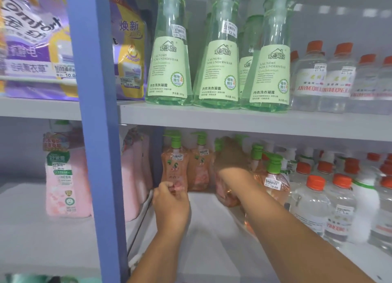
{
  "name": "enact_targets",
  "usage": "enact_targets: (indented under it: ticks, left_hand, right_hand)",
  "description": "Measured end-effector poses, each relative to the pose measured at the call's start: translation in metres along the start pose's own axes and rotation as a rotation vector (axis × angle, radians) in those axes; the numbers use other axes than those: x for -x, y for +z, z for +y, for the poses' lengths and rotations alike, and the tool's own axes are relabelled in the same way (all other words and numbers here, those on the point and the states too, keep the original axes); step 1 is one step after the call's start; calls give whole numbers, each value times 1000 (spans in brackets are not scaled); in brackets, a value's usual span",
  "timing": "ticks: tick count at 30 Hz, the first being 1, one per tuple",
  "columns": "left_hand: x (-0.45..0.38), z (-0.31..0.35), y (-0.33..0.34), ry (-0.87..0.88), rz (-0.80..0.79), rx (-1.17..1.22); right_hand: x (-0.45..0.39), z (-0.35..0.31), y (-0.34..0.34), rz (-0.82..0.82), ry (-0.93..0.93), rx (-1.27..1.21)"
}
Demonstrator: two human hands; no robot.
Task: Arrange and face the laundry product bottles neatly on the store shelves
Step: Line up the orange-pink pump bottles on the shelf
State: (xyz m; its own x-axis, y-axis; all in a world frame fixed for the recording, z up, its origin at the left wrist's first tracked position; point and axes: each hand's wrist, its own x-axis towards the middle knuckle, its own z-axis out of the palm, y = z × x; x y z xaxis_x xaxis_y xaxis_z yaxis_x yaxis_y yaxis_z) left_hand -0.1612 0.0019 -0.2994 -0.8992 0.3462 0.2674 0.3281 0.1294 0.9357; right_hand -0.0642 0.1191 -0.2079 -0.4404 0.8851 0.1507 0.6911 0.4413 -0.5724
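The left hand (169, 200) is curled at the base of an orange pump bottle (175, 168) near the lower shelf's (203, 229) back left corner. The right hand's (228, 155) grip is blurred; whether it is closed cannot be told. It is reached among 3 neighbouring orange bottles (273, 183).

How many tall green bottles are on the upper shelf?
4. Three stand in the front row: left, middle, right. A fourth stands behind, between the middle and right ones. More may be hidden behind.
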Motion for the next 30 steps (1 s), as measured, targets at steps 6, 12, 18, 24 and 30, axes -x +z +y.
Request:
enact_targets:
  ticks: [6,12,18,24,30]
  left_hand:
    - [-1,-1,-1,-27,-68,-76]
    - [-4,-7,6,-1,-156,-126]
    - [-6,-9,9,-26,-176,-200]
    - [-2,-9,13,-43,-185,-226]
    - [-7,-4,12,-100,-64,-143]
  right_hand:
    - [-6,-27,-15,110,-310,-160]
    - [-23,-26,0,17,-379,-414]
    - [-23,-19,5,22,-384,-460]
    - [-27,-14,6,33,-245,-295]
    - [-18,-1,38,43,-66,-190]
